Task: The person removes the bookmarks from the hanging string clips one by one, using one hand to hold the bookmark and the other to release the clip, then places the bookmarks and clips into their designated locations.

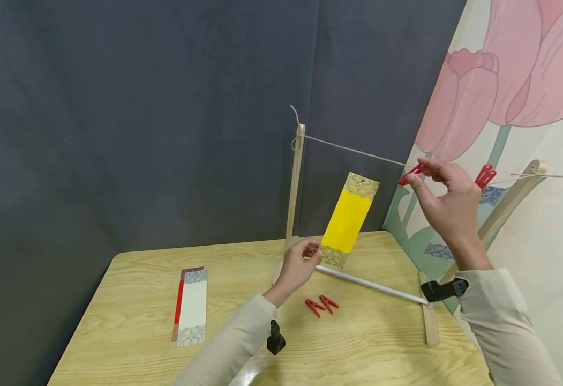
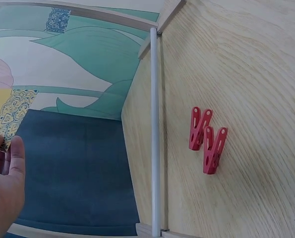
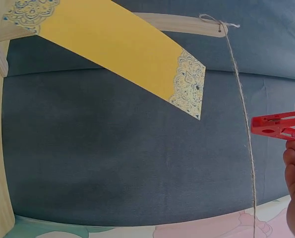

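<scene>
A yellow card (image 1: 350,217) with patterned ends tilts upward below the string, its lower corner pinched by my left hand (image 1: 298,267). In the left wrist view the fingers and thumb of that hand meet on the card's patterned edge (image 2: 14,111). My right hand (image 1: 450,201) holds a red clothespin (image 1: 411,174) by its handles, close to the string (image 1: 353,150). The clothespin's nose (image 3: 260,125) points toward the string in the right wrist view; whether they touch I cannot tell. The card's holed top end (image 3: 189,84) is apart from the string.
Two red clothespins (image 1: 321,304) lie on the wooden table (image 1: 132,300). To the left, a white card (image 1: 194,305) overlaps a red card (image 1: 179,303). The string runs between two wooden posts (image 1: 295,185) joined by a white rod (image 1: 373,285). Another red clothespin (image 1: 485,176) is clipped near the right post.
</scene>
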Demonstrator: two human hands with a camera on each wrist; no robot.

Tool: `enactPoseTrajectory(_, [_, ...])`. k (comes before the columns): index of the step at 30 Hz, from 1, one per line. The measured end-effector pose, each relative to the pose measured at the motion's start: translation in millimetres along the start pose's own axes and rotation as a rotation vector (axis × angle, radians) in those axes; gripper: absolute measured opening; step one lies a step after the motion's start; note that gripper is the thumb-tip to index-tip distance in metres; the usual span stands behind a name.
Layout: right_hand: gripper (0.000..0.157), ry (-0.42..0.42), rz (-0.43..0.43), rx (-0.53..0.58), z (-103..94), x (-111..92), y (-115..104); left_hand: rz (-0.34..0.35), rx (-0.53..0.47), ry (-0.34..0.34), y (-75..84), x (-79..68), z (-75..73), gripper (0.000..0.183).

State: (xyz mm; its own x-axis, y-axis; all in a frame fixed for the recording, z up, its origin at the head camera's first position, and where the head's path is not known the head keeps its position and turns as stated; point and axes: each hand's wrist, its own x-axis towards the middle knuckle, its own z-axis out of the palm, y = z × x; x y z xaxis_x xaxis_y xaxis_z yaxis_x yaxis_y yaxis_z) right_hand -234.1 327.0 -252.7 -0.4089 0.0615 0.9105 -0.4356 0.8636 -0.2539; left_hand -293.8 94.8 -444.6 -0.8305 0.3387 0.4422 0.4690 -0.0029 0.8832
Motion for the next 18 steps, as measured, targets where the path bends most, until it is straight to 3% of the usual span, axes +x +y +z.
enactPoseTrajectory(18, [0.038, -0.053, 0.059, 0.018, 2.0, -15, -3, 0.029, 0.022, 0.018, 6.9, -9.0, -16.0, 0.013])
